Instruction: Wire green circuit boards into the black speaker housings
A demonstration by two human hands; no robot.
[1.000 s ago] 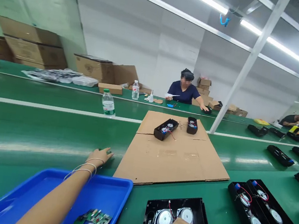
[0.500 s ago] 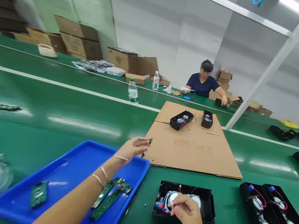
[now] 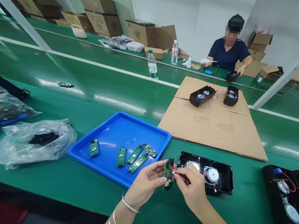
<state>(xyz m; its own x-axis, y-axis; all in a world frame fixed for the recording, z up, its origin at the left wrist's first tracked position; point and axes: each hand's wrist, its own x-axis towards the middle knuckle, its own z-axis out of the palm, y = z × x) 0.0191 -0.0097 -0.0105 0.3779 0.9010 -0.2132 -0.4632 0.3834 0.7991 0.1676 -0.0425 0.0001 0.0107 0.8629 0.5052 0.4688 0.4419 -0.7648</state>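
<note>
Head view: a green circuit board point(image 3: 168, 172) is held upright in the fingers of the left hand point(image 3: 148, 180), between the blue tray point(image 3: 113, 129) and the open black speaker housing point(image 3: 224, 174); a small white connector point(image 3: 173, 172) (red-wired) is pinched against it by the right hand's point(image 3: 191, 182) fingers.

Pale wall point(image 3: 170, 3) behind green benches point(image 3: 110, 71); cardboard boxes point(image 3: 103, 20) stacked left; slanting white posts point(image 3: 297, 66).

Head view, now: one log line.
left hand: holds circuit board | right hand: white connector at board | blue tray: more boards
</note>
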